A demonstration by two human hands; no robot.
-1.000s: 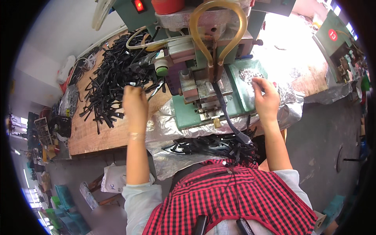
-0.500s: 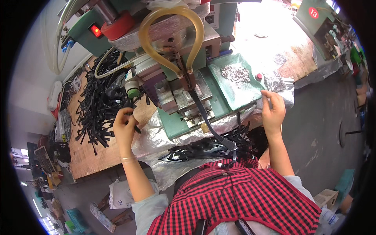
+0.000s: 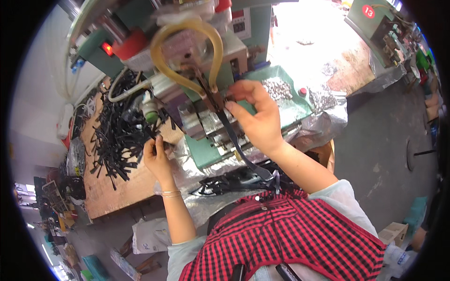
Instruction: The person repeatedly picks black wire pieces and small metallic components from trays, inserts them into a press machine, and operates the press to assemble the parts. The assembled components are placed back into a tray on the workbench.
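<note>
At the green press (image 3: 233, 107), my right hand (image 3: 260, 119) reaches in beside the brown jaws, thumb and fingers closing together. Something tiny may sit between its fingertips, too small to make out. A black strap (image 3: 234, 140) runs from the jaws down toward my apron, its wider end hanging at the front edge. My left hand (image 3: 158, 161) is pinched on a dark strap piece (image 3: 153, 136), mostly covered by the fingers, beside the press's left side.
A heap of black straps (image 3: 117, 140) covers the wooden table (image 3: 101, 196) at left. Small metal parts (image 3: 277, 88) lie in a green tray (image 3: 293, 110) at right, near a red button (image 3: 303, 91). A yellow hose (image 3: 157, 51) loops above the jaws. More black straps (image 3: 225, 183) lie before me.
My right hand has moved left from the tray's right edge to the press jaws. My left hand has shifted slightly right and down, still with the strap piece. The view has tilted a little.
</note>
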